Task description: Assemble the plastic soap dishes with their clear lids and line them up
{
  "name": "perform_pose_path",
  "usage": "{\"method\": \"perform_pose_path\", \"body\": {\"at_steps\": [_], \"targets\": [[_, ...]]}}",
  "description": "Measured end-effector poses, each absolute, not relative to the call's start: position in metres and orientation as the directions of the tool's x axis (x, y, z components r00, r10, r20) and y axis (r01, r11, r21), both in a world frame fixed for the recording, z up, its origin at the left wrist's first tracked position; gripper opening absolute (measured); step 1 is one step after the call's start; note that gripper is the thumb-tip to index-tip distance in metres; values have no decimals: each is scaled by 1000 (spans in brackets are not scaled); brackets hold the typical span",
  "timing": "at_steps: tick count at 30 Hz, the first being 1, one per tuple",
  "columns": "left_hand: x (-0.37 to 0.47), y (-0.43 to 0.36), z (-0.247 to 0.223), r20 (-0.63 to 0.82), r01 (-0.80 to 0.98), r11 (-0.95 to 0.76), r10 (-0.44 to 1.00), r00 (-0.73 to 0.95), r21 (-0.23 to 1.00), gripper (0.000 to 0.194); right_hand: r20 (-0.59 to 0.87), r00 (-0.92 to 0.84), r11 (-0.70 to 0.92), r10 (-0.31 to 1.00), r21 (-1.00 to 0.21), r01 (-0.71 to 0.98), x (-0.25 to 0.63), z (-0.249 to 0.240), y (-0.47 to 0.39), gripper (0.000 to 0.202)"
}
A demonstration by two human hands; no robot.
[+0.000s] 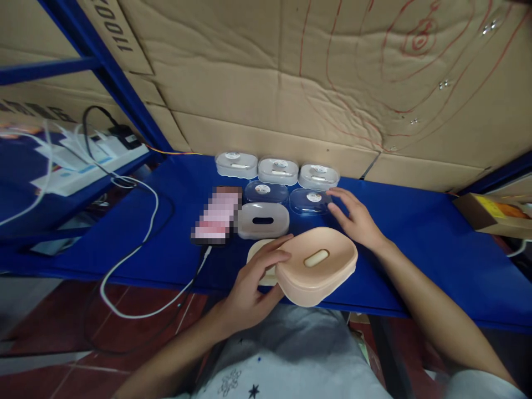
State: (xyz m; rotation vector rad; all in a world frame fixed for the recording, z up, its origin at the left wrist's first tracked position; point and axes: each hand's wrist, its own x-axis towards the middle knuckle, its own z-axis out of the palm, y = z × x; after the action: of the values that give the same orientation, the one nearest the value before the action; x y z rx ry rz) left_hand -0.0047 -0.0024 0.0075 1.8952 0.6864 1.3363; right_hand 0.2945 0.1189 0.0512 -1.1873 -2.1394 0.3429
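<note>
A pinkish-beige oval box (pixel 332 244) with a pale oblong piece in its middle is gripped at its left end by my left hand (pixel 253 282), above the table's front edge. Behind that hand, a cream part (pixel 256 252) is partly hidden. My right hand (pixel 357 219) has its fingers apart at the right end of a clear lid (pixel 310 201) with a round sticker; whether they touch is unclear. A second clear lid (pixel 266 192) lies to its left. In front of that one sits a greyish oval tray (pixel 263 220) with a dark slot.
Three lidded clear boxes (pixel 277 171) line the back of the blue table (pixel 415 238). Left of the tray lies a phone (pixel 218 215) with a white cable (pixel 155 210). Power strips stand far left, a cardboard box (pixel 494 216) far right.
</note>
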Motion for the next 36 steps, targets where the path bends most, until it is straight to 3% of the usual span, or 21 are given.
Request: {"method": "perform_pose_path", "body": {"at_steps": [3,5,8,12,18,26,33,36], "targets": [[-4,-4,8,565,7,-598,761,321,801,60,287,-540,524,791,-774,355,289,73,100,56],[-3,-4,9,564,-11,-595,757,331,804,68,169,-751,468,638,-860,204,283,85,86,76],[-4,-5,11,566,-45,-597,730,382,801,84,117,-868,471,483,-870,145,273,92,72,97],[-6,-5,14,555,-66,-585,720,416,808,89,141,-887,580,440,-799,161,267,92,66,112],[-6,-8,6,523,-2,-559,774,357,829,116,244,-834,669,494,-720,185,263,88,59,99],[5,-7,6,450,-84,-445,848,279,891,99,216,-798,559,563,-811,175,268,79,72,81],[5,-9,1,492,-55,-502,813,310,863,107,143,-795,433,590,-887,161,284,81,82,73],[7,-7,3,507,17,-531,817,277,847,88,122,-760,433,638,-873,224,298,89,89,72]]}}
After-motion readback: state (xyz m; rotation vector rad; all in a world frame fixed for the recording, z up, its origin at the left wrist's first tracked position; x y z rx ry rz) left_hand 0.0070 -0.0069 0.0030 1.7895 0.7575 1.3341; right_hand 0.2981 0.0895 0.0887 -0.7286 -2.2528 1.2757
